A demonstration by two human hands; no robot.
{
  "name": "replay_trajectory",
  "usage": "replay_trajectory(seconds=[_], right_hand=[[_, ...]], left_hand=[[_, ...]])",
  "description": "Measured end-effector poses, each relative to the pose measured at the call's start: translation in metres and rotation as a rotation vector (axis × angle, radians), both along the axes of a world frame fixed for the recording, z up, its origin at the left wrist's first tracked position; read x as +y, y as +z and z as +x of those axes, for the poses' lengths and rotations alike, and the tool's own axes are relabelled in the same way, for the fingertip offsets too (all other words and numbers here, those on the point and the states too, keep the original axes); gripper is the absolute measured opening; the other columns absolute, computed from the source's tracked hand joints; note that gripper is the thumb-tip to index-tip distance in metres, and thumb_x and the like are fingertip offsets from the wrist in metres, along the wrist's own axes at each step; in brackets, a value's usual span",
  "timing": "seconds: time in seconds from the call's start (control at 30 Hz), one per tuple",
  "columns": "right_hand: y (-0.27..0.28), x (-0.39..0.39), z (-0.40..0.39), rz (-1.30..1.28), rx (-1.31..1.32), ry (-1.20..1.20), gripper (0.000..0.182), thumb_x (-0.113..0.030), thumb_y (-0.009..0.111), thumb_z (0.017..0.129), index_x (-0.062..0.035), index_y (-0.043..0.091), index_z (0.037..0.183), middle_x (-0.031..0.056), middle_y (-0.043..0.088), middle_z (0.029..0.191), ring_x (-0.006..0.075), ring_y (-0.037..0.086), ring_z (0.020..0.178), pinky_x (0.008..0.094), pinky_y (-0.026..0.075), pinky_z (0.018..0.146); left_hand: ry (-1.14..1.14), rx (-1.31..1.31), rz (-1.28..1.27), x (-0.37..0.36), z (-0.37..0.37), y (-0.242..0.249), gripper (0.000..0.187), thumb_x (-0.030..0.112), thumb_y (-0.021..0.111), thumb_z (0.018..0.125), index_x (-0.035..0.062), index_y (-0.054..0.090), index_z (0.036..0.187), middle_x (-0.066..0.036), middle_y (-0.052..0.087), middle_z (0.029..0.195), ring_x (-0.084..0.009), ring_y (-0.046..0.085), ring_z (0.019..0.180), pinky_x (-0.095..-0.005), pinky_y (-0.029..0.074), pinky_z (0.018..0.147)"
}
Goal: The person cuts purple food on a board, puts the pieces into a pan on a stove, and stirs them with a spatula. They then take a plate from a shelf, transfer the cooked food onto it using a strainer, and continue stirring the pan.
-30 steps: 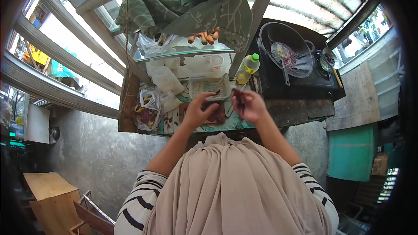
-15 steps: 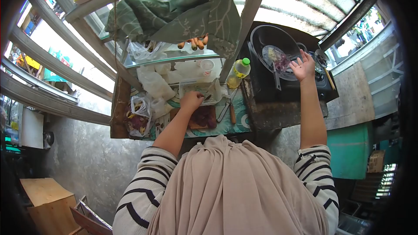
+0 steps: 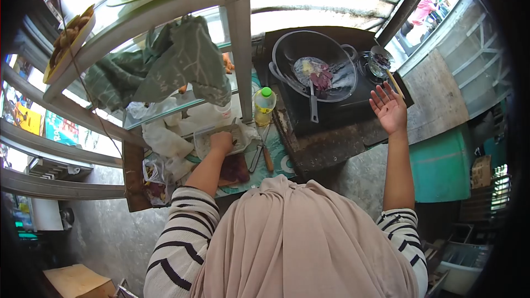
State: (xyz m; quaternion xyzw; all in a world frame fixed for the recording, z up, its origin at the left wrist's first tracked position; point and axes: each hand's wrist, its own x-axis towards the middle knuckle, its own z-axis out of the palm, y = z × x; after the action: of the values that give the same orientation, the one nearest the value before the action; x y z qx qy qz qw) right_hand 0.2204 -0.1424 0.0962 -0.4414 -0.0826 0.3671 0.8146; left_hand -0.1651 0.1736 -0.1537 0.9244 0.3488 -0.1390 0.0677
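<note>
My left hand [image 3: 222, 142] rests with curled fingers at the near edge of a clear plastic tray [image 3: 205, 142], just above a brown cutting board [image 3: 234, 170] with dark purple pieces on it. What it grips, if anything, is hidden. My right hand [image 3: 388, 109] is raised, palm open and empty, to the right of the black stove [image 3: 331, 111]. On the stove sits a dark wok [image 3: 287, 52] holding a ladle [image 3: 312, 91] and purple slices. A knife [image 3: 267, 157] lies on the patterned mat beside the board.
A yellow oil bottle [image 3: 264, 106] with a green cap stands by the shelf post. A green cloth [image 3: 182, 66] hangs from a glass shelf. Plastic bags [image 3: 160, 138] lie left of the tray. A small pot [image 3: 380, 60] sits on the far burner. Fried food fills trays above.
My right hand has drawn back from over the wok to the stove's right side, open. My left hand stays at the tray. The view has swung left and tilted.
</note>
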Motion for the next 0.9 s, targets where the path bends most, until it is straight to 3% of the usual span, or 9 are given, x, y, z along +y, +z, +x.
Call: replay_trajectory(seconds=[0.17,0.4,0.9], right_hand=[[-0.006,-0.011,0.025,-0.028,0.039,-0.015,0.036,-0.023,0.050,0.089,-0.0095,0.051,0.122,0.0078,0.056,0.113,0.0244,0.055,0.105,0.0404,0.043,0.092],[-0.012,-0.006,0.051,-0.037,0.057,0.066,0.033,-0.022,0.050,0.089,-0.0094,0.052,0.120,0.0069,0.059,0.108,0.0230,0.057,0.101,0.0394,0.045,0.090],[-0.020,-0.007,0.055,-0.066,0.063,0.131,0.031,-0.024,0.051,0.089,-0.0122,0.053,0.118,0.0032,0.061,0.105,0.0202,0.059,0.096,0.0380,0.047,0.086]], left_hand=[[0.105,-0.045,-0.084,-0.008,0.000,0.016,0.017,0.023,0.066,0.067,0.0141,0.073,0.080,-0.011,0.068,0.083,-0.0277,0.067,0.079,-0.0385,0.053,0.069],[0.147,0.014,-0.011,-0.010,0.005,0.007,0.016,0.020,0.064,0.068,0.0107,0.072,0.078,-0.012,0.068,0.082,-0.0285,0.067,0.080,-0.0395,0.053,0.069],[0.056,0.082,0.060,-0.010,0.007,0.006,0.017,0.015,0.062,0.071,0.0057,0.071,0.081,-0.014,0.068,0.086,-0.0290,0.067,0.083,-0.0389,0.053,0.071]])
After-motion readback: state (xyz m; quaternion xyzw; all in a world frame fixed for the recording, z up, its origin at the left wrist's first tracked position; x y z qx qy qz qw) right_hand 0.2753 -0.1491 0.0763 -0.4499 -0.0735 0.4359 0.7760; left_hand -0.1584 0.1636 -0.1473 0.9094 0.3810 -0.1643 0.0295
